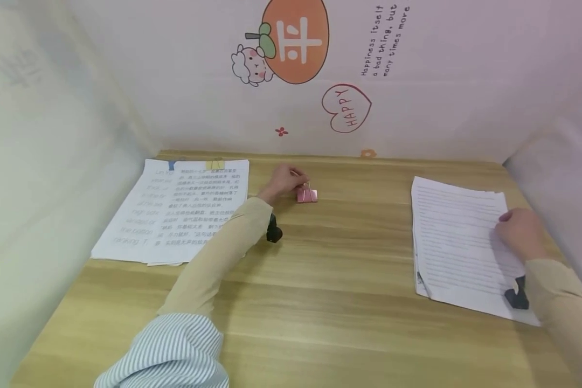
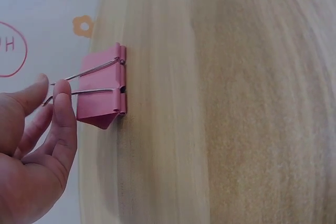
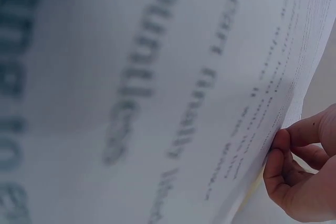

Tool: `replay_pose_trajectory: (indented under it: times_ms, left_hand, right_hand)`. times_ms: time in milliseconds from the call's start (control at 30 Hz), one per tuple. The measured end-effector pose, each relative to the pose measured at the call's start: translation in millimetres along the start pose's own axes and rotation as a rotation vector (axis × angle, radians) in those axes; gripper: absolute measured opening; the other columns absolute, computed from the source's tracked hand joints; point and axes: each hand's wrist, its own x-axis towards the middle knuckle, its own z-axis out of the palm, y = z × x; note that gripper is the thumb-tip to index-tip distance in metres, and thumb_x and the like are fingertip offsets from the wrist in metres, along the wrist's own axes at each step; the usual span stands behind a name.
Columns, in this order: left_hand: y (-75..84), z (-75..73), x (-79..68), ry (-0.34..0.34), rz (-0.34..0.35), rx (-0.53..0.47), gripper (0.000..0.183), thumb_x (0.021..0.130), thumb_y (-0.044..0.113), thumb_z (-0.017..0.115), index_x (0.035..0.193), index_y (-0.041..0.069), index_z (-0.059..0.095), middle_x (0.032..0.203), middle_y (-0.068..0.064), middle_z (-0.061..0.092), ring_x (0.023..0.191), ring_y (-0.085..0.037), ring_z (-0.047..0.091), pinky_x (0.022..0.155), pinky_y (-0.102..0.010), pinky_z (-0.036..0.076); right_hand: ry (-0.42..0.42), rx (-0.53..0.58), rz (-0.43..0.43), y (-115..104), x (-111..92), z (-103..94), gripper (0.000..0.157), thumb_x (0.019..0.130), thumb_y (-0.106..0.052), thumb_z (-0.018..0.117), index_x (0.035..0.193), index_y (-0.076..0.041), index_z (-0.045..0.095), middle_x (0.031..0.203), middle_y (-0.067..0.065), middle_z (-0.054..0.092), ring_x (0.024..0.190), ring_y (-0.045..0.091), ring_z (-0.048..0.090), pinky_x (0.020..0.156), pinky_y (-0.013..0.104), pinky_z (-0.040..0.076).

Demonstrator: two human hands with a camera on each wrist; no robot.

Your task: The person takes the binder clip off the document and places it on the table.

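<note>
My left hand [image 1: 284, 182] is at the far middle of the table and pinches the wire handles of a pink binder clip [image 1: 307, 195] between thumb and fingertips. In the left wrist view the clip [image 2: 100, 85] has its pink body beyond the fingertips of the left hand [image 2: 44, 129], close over the wood. On the right, my right hand [image 1: 521, 231] pinches the right edge of a stack of printed sheets [image 1: 458, 242]. The right wrist view shows thumb and fingers of the right hand [image 3: 302, 169] at the edge of the paper [image 3: 173, 98].
On the left lies another stack of printed sheets [image 1: 170, 210], with a yellow clip [image 1: 215, 165] and a blue clip [image 1: 171, 165] at its top edge. A printed white cloth wall [image 1: 199, 108] rises behind the wooden table [image 1: 320, 323], with more cloth at both sides.
</note>
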Motion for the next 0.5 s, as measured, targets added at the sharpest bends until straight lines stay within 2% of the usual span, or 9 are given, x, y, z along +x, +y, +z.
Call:
replay_pose_trajectory:
  times_ms: [100,167,300,400,500]
  left_hand:
    - [-5.5,-7.2,1.7,0.032,0.011,-0.076,0.028,0.092,0.017,0.062,0.111,-0.003,0.060,0.101,-0.021,0.066,0.067,-0.011,0.061,0.075,-0.033,0.059]
    - [-9.7,-18.9,0.7,0.089,0.016,-0.119,0.029,0.092,0.017,0.061,0.112,-0.004,0.059,0.107,-0.024,0.064,0.065,-0.009,0.060,0.074,-0.031,0.059]
    - [-20.2,-60.1,-11.2,0.270,-0.042,-0.161,0.029,0.091,0.013,0.061,0.113,-0.006,0.060,0.114,-0.026,0.062,0.062,-0.007,0.061,0.076,-0.031,0.059]
    - [-36.5,-99.3,-29.0,0.418,-0.128,-0.048,0.028,0.091,0.013,0.061,0.112,-0.005,0.060,0.112,-0.022,0.063,0.065,-0.009,0.061,0.077,-0.031,0.058]
    - [-58.1,-139.9,-53.1,0.517,-0.228,0.194,0.027,0.088,0.013,0.060,0.108,-0.006,0.059,0.102,-0.020,0.064,0.068,-0.014,0.057,0.068,-0.029,0.054]
  right_hand:
    - [-0.008,0.012,0.018,2,-4,3.7,0.037,0.082,-0.003,0.044,0.107,0.023,0.049,0.110,0.043,0.046,0.098,0.054,0.042,0.078,0.059,0.036]
    - [-0.001,0.006,0.012,5,-5,5.8,0.037,0.082,-0.003,0.044,0.107,0.023,0.050,0.110,0.043,0.046,0.098,0.054,0.043,0.077,0.058,0.036]
    - [0.015,-0.002,-0.003,8,-4,7.8,0.036,0.082,-0.004,0.044,0.107,0.022,0.051,0.110,0.043,0.047,0.098,0.054,0.043,0.076,0.058,0.036]
    - [0.036,-0.023,-0.018,7,-2,8.2,0.036,0.081,-0.004,0.044,0.105,0.021,0.051,0.109,0.043,0.048,0.097,0.054,0.044,0.076,0.058,0.035]
    - [0.040,-0.045,-0.020,5,0,7.4,0.036,0.081,-0.004,0.043,0.105,0.022,0.051,0.109,0.043,0.047,0.098,0.055,0.042,0.079,0.059,0.033]
